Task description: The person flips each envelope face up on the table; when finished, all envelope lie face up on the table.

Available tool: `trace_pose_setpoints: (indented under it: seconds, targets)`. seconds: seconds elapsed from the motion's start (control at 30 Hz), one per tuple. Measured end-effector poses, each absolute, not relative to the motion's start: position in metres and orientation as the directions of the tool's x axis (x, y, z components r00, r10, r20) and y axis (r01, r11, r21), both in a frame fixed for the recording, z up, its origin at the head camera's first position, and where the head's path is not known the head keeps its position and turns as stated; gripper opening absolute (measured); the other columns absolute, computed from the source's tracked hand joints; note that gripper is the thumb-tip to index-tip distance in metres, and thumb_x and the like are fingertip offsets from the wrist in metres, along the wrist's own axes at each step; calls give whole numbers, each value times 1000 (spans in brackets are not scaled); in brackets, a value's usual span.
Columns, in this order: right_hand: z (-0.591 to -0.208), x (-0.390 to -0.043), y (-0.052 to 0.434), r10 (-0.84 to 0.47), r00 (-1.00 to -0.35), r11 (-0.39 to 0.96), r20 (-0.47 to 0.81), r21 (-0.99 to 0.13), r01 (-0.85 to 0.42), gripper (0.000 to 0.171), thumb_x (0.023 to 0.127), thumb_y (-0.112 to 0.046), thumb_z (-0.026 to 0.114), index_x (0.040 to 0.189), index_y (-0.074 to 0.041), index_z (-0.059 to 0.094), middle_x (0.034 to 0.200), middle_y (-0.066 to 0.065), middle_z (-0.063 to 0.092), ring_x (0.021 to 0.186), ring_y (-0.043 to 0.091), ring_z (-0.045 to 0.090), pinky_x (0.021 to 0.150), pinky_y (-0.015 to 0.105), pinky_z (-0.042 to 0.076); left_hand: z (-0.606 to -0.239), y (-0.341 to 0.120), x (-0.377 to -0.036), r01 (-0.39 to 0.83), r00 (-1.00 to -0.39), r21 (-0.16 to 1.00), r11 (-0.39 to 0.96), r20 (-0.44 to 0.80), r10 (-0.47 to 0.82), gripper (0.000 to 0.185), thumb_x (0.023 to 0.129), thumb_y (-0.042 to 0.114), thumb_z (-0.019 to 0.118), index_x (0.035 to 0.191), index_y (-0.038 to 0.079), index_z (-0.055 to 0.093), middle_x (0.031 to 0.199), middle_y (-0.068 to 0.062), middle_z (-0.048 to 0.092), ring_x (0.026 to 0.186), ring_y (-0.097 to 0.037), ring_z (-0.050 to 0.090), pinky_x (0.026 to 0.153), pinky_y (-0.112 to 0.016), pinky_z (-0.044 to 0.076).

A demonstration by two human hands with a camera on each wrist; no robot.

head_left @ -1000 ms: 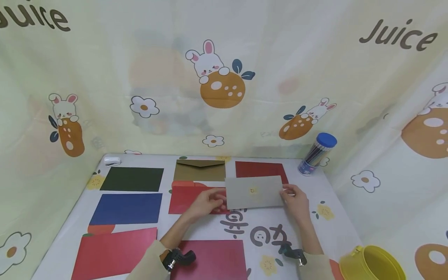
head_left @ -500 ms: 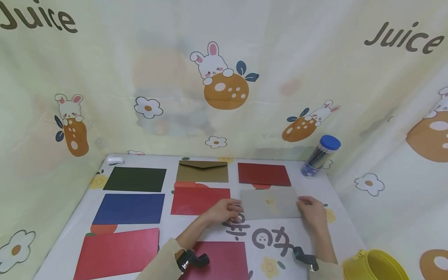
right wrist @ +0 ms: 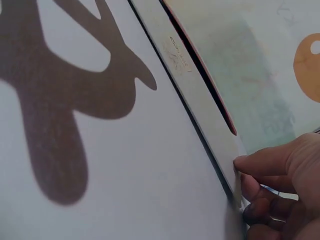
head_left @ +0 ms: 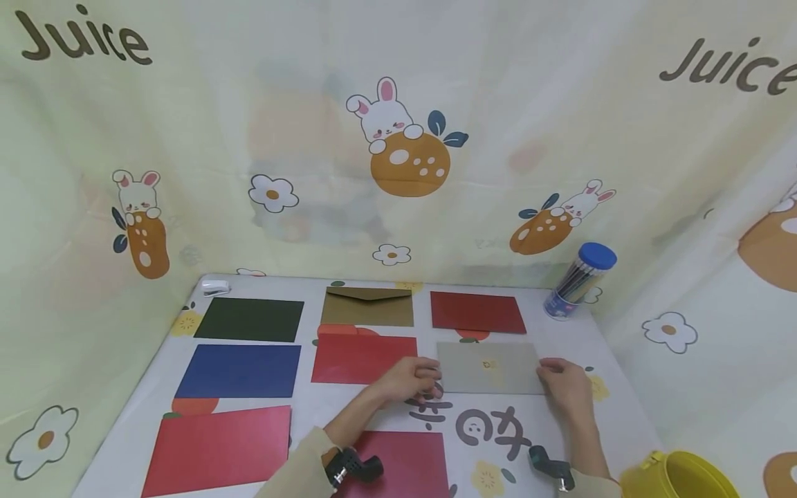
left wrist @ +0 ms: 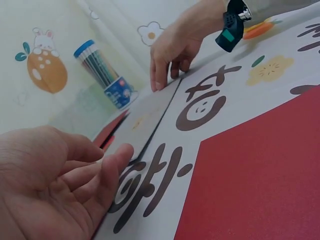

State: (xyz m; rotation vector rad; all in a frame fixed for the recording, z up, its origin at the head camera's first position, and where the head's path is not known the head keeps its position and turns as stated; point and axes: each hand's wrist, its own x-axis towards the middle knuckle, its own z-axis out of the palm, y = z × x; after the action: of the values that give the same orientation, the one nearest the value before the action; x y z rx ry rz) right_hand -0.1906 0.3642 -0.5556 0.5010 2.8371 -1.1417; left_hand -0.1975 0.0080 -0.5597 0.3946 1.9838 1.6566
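Observation:
A flat grey envelope [head_left: 488,368] with a small gold mark lies at the right of the table, level or nearly so. At its right short edge, my right hand [head_left: 568,387] pinches the corner between thumb and fingers, as the right wrist view shows. My left hand [head_left: 407,380] is beside the left short edge, fingers loosely bent and holding nothing; in the left wrist view its fingertips [left wrist: 125,152] come close to that edge. Contact there I cannot tell. Left of it lies a red envelope [head_left: 361,360], partly behind my left hand. A dark red envelope [head_left: 478,311] lies behind the grey one.
Other flat envelopes lie in rows: gold [head_left: 367,312], dark green [head_left: 249,319], blue [head_left: 239,371], pinkish red [head_left: 218,446] and crimson [head_left: 405,460]. A pencil tub [head_left: 575,283] stands back right, a white stapler-like item [head_left: 215,287] back left. A yellow bucket [head_left: 644,477] is front right.
The grey envelope has come down from above the red ones to the table, moving right and nearer. My left hand has let go of its left edge; my right hand stays at the right edge.

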Motion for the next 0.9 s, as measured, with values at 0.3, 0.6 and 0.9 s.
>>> trace_pose_setpoints:
  seconds: [0.3,0.6,0.9]
  targets:
    - [-559,-191,368,273,-945,673,-179,-667,320,40,100,-24,58,129,3,62,129,28,61,122,45,53,99,59,42,-559,10,-196,-96,-831,970,224,-202,518,43,96,4,64,137,-2,58,121,-10,72,85,-17,74,67,-27,58]
    - [-554,-194,365,274,-948,690,-163,-654,312,40,102,-26,57,130,2,62,130,28,61,124,46,52,100,60,42,-553,6,-200,-59,-841,964,261,-188,507,39,99,10,63,136,0,60,120,-9,73,85,-16,73,68,-24,55]
    - [-553,-196,354,210,-970,696,-124,-678,237,43,103,-33,55,133,-4,62,126,24,63,115,41,58,93,53,47,-549,-28,-202,18,-829,959,284,-145,540,40,98,19,66,135,6,63,115,-4,74,92,-15,71,76,-29,58]
